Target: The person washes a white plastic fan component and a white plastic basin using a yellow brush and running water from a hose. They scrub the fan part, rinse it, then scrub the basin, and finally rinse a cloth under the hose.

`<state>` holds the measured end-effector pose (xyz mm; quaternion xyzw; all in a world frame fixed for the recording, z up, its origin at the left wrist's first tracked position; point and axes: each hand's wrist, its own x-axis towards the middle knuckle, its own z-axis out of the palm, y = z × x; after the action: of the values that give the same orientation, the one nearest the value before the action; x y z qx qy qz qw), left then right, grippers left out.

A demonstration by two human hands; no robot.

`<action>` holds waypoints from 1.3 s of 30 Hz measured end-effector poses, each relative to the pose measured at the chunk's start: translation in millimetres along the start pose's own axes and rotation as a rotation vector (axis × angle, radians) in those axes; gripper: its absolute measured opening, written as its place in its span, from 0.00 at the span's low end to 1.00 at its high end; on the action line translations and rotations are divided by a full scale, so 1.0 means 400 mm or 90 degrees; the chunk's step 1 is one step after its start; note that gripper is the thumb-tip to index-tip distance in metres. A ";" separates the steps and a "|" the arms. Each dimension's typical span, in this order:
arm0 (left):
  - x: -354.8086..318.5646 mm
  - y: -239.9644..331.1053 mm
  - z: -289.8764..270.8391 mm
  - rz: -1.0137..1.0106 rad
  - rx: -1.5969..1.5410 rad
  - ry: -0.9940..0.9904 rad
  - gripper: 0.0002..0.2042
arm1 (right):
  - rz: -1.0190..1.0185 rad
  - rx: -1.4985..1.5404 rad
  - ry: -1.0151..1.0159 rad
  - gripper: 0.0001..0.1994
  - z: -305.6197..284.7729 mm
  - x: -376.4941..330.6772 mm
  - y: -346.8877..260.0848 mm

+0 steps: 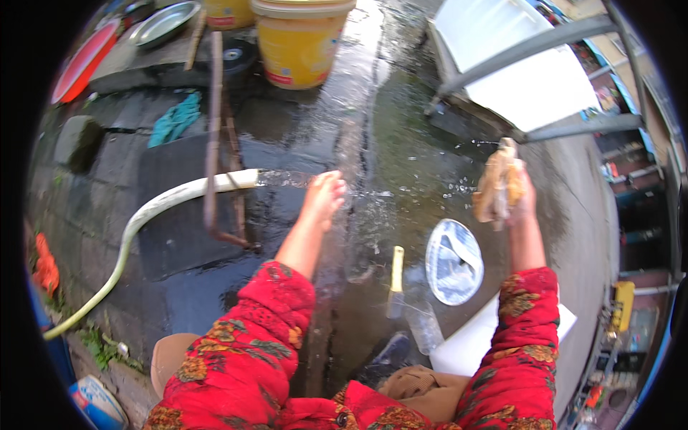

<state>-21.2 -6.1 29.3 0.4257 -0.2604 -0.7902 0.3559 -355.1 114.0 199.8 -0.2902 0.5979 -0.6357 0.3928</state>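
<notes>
Water streams from the mouth of a pale hose (244,179) onto my left hand (327,199), whose fingers are curled in with nothing visible in them. My right hand (527,197) grips a limp, pale tan and yellowish piece of raw poultry (498,188), held up over the wet ground on the right. Water drops fly around it. Between my arms stands a round silvery dish (454,262). To its left lies a knife (397,270) with a pale yellow handle, its blade toward me. A clear plastic object (424,326) lies beside the blade.
A rusty metal frame (213,143) stands over the hose. Yellow buckets (299,46), a metal basin (166,25) and a red basin (86,61) are at the back. A white container (530,72) with grey metal bars stands far right. A white board (466,344) lies near my right forearm.
</notes>
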 end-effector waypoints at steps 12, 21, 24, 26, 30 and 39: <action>0.126 -0.124 -0.058 -0.184 -0.212 0.060 0.15 | -0.032 -0.627 0.813 0.28 -0.960 -0.807 -0.426; 0.158 -0.150 -0.077 -0.266 -0.309 0.066 0.09 | 0.059 -1.123 0.569 0.28 -0.836 -0.494 -0.211; 0.149 -0.143 -0.076 -0.324 -0.393 0.115 0.12 | 0.219 -0.905 0.168 0.23 -0.667 -0.242 0.001; 0.144 -0.144 -0.078 -0.299 -0.364 0.150 0.12 | 0.413 -0.702 -0.090 0.20 -0.542 -0.183 0.189; 0.114 -0.131 -0.084 -0.275 -0.343 0.158 0.07 | 0.579 -0.835 -0.251 0.26 -0.352 -0.208 0.545; 0.053 -0.135 0.032 -0.284 -0.355 0.048 0.07 | 0.153 -1.095 -0.182 0.15 -0.462 -0.237 0.676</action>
<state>-58.6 11.8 -13.4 0.3875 0.0776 -0.8728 0.2866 -419.2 298.8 -79.5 -0.4974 0.8411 0.1230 0.1732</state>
